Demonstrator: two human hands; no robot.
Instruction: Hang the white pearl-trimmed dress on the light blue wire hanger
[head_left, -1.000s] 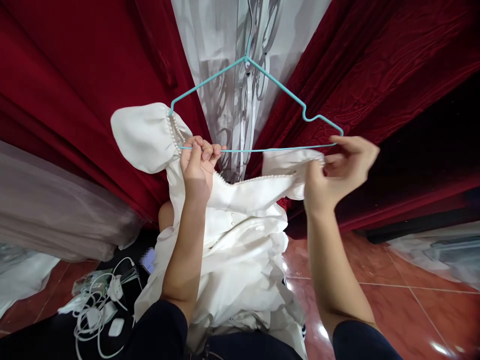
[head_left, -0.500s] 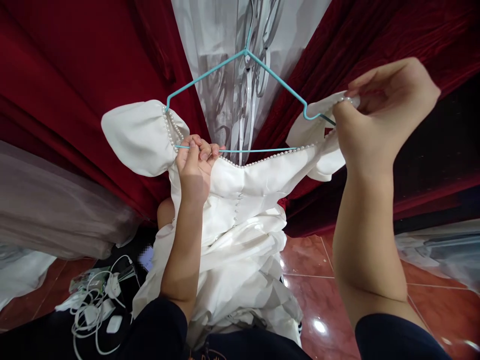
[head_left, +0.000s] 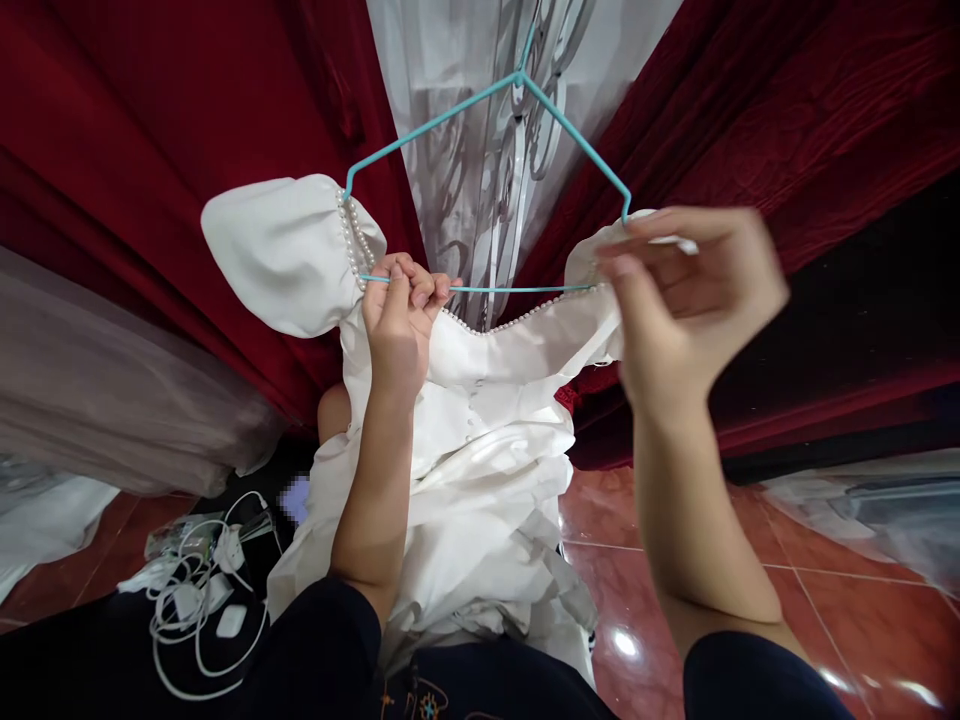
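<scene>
A white dress [head_left: 480,490] with pearl trim along its neckline and puff sleeves hangs on a light blue hanger [head_left: 442,122]. The left puff sleeve [head_left: 277,255] sits over one end of the hanger. My left hand [head_left: 401,320] is closed around the hanger's lower bar at the dress neckline. At the hanger's other end, my right hand [head_left: 694,300] pinches the dress's right sleeve, slightly smeared by motion. That hand covers most of the sleeve and the hanger's tip.
Dark red curtains [head_left: 150,120] flank a white curtain [head_left: 442,170] and ornate white metalwork [head_left: 517,190] at the back. White cables [head_left: 180,610] and a small white case [head_left: 231,621] lie on a black surface at lower left. Red tiles [head_left: 622,590] cover the floor.
My right hand has moved left and down with the right sleeve, bringing it closer to the hanger's end. My left hand keeps its hold, and the hanger sits slightly higher and further right in view.
</scene>
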